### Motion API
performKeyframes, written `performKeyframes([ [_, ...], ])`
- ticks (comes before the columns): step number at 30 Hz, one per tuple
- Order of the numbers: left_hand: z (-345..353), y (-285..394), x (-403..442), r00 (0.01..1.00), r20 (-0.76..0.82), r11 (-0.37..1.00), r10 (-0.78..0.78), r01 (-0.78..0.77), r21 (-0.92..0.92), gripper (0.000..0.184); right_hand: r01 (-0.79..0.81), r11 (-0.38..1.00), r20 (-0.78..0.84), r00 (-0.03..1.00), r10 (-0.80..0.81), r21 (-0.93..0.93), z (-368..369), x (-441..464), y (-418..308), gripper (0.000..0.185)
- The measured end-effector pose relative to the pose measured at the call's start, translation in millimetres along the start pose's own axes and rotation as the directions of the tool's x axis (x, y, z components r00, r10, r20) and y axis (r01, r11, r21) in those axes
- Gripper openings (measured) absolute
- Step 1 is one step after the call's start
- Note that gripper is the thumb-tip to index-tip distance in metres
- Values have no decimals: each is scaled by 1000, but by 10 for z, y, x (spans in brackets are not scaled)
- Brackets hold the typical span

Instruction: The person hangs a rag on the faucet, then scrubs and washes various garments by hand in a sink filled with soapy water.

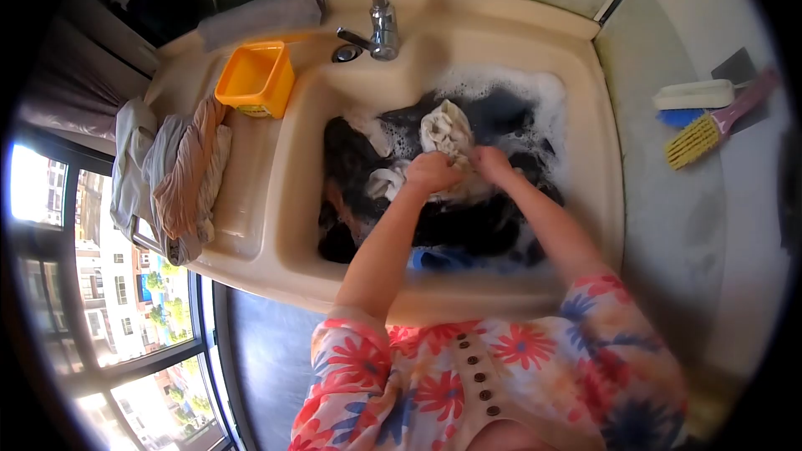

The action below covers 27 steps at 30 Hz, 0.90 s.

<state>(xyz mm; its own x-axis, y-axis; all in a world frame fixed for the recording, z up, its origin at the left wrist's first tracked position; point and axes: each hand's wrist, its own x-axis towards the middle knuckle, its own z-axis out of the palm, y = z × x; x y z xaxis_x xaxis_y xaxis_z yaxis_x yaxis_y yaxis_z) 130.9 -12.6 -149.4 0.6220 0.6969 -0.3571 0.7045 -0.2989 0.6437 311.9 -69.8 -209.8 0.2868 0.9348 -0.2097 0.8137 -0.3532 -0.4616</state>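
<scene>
Both of my hands are over the soapy basin, gripping a wet white garment (447, 129) that is bunched and twisted. My left hand (433, 172) is closed around its near left part. Close beside it, my right hand (491, 164) is closed on the same cloth, its fingertips partly hidden. Part of the white cloth trails in the water to the left and below my hands. Dark clothes (480, 225) soak around it in the suds, with a piece of blue cloth (441, 259) at the near edge.
A beige sink (614, 200) surrounds the wash, with a chrome faucet (383, 29) behind. On the left ledge stand a yellow plastic box (280, 93) and a pile of clothes (188, 171). Brushes (695, 140) hang or rest at the right wall. A window (125, 284) is at left.
</scene>
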Motion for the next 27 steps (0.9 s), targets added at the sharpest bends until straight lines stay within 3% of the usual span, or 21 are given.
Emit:
performKeyframes([
  [1,-57,-185,23,998,67,955,-8,28,-296,39,12,998,107,994,-5,-58,-166,-65,-94,32],
  [3,-154,-521,32,986,158,642,-55,156,-750,40,-274,888,197,957,214,368,-152,124,454,32],
  [4,-204,-634,11,977,186,408,-104,212,-888,43,-200,751,82,978,192,630,-234,102,579,32],
  [5,-222,-697,21,965,222,144,-142,242,-960,45,-192,799,-17,969,246,570,-186,147,588,33],
  [7,-317,-569,-7,940,319,10,-118,323,-946,52,-203,875,-226,918,327,440,57,270,622,34],
  [8,-340,-497,-28,924,369,-59,-101,365,-929,56,-134,962,-337,917,211,236,-64,88,111,37],
  [9,-325,-446,-23,926,369,-71,-79,364,-929,58,-175,935,-103,971,215,307,-19,50,-160,38],
  [10,-307,-382,3,929,366,-79,-55,361,-929,60,109,899,-252,968,2,424,-8,-197,-560,38],
  [11,-310,-308,18,932,362,-86,-30,358,-930,62,68,907,-150,989,-6,415,-155,-432,-1002,34],
  [12,-390,-137,-103,948,290,21,-129,295,-955,62,268,881,-243,953,-182,389,-167,-574,-1282,31],
  [13,-215,-337,34,883,320,-380,342,442,-813,54,492,801,-407,845,-347,340,-149,-695,-1495,27],
  [14,-169,-404,4,906,209,-401,368,357,-844,49,604,758,-413,773,-481,248,-145,-732,-1605,26],
  [16,-20,-491,-35,984,-3,-450,180,79,-890,40,634,756,-513,710,-483,165,-81,-579,-1558,22],
  [17,18,-511,1,1000,-31,-392,0,-29,-920,35,637,764,-562,669,-486,99,-88,-368,-1428,20],
  [18,12,-442,26,986,-36,-309,-162,-85,-947,31,480,867,-506,786,-356,135,-52,-199,-1288,27],
  [19,-175,-149,-35,906,46,-23,-421,40,-999,31,120,971,-333,942,-45,207,-223,-110,-1232,32],
  [20,-200,-121,-27,942,32,-21,-335,27,-999,31,-27,940,-260,958,121,341,-153,117,-822,34],
  [22,-313,-203,-25,962,17,-10,-272,15,-1000,27,-39,994,-185,983,21,-98,-266,225,-164,31],
  [23,-362,-281,-31,955,22,-20,-295,17,-1000,25,-2,1000,-277,961,-4,-21,-167,317,311,31],
  [24,-353,-325,-36,947,26,-36,-319,16,-999,23,-198,980,-195,961,198,22,-294,351,560,35],
  [27,-182,-362,-32,935,-44,373,-351,96,-923,25,-208,799,-258,875,410,564,-354,266,705,39],
])
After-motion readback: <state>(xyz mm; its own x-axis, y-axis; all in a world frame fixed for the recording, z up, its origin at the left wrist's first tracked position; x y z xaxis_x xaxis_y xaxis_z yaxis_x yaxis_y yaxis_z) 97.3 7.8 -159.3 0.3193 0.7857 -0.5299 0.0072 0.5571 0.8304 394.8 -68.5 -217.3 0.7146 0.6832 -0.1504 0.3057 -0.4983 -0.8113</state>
